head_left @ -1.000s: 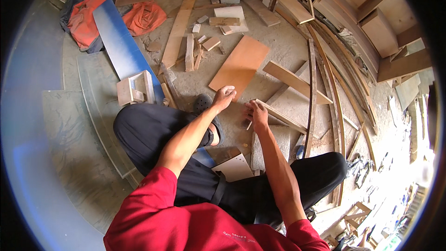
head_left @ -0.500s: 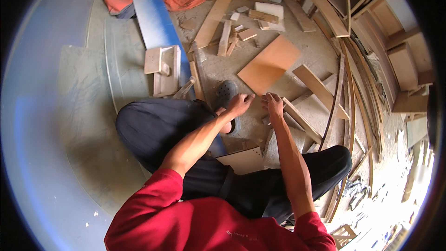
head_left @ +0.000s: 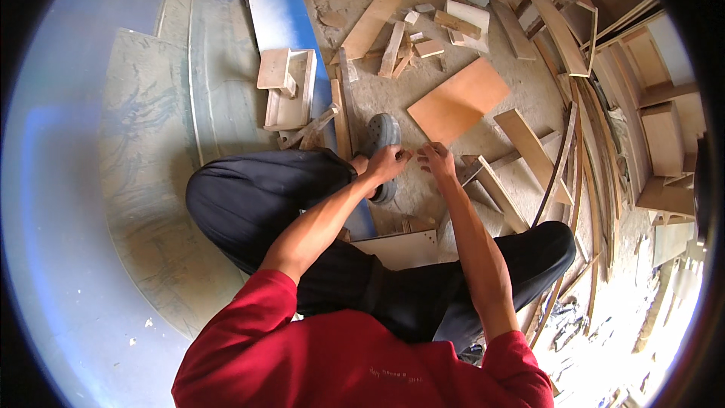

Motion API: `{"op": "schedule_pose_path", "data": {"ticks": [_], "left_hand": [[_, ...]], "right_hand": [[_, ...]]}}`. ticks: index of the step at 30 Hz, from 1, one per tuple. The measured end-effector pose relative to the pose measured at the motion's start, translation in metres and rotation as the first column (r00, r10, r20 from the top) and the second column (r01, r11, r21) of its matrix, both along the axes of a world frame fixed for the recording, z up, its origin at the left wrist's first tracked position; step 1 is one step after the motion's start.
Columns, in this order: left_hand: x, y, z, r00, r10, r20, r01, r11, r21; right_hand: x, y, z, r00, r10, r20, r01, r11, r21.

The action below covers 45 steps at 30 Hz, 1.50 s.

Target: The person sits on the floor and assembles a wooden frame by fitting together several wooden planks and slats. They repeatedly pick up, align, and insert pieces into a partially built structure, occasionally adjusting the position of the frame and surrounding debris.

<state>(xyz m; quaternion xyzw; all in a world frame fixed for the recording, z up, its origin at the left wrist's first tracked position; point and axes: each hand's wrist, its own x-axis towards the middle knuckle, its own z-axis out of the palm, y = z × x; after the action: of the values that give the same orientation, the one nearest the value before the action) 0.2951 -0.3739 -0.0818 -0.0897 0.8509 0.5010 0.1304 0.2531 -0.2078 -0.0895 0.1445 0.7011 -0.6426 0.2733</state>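
My left hand (head_left: 388, 164) is closed in a pinch above the grey clog (head_left: 384, 131) on my foot. Whatever it pinches is too small to make out. A short gap to the right, my right hand (head_left: 438, 160) has its fingers bent and loosely apart, with nothing visible in them. Just beyond both hands lies a flat orange-brown board (head_left: 459, 100) on the floor. Between my knees is a white panel (head_left: 399, 250) with dark holes near one end, partly hidden by my legs.
A small wooden tray-like frame (head_left: 300, 109) stands at left beside a long blue-and-white board (head_left: 276, 0). Wood offcuts (head_left: 393, 49) are scattered ahead. Planks (head_left: 535, 153) and long curved strips (head_left: 580, 181) lie at right, near wooden cabinet frames (head_left: 664, 140).
The view has shifted, so the floor items sit a little further right and higher. My hands stay close together; the right one's fingers have turned slightly.
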Motion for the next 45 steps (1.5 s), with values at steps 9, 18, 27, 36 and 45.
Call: {"op": "schedule_pose_path", "data": {"ticks": [9, 18, 27, 36, 45], "left_hand": [[0.001, 0.006, 0.005, 0.999, -0.03, 0.02, 0.03, 0.999, -0.013], [-0.027, 0.016, -0.005, 0.988, 0.044, -0.146, -0.05, 0.998, -0.036], [-0.077, -0.076, -0.098, 0.929, 0.317, 0.193, -0.148, 0.794, -0.59], [-0.053, -0.097, -0.14, 0.907, 0.129, 0.402, 0.21, 0.688, -0.694], [-0.103, -0.094, -0.092, 0.803, 0.408, 0.434, -0.593, 0.624, 0.51]], "right_hand": [[0.0, 0.009, 0.001, 1.0, -0.019, -0.013, 0.02, 1.0, 0.018], [0.007, 0.05, -0.002, 0.989, -0.142, -0.032, 0.143, 0.99, 0.011], [0.022, 0.069, -0.013, 0.967, -0.255, -0.013, 0.255, 0.967, -0.011], [0.024, 0.069, -0.004, 0.972, -0.234, -0.006, 0.234, 0.972, 0.022], [0.014, 0.068, -0.005, 0.96, -0.28, 0.025, 0.281, 0.958, -0.056]]}}
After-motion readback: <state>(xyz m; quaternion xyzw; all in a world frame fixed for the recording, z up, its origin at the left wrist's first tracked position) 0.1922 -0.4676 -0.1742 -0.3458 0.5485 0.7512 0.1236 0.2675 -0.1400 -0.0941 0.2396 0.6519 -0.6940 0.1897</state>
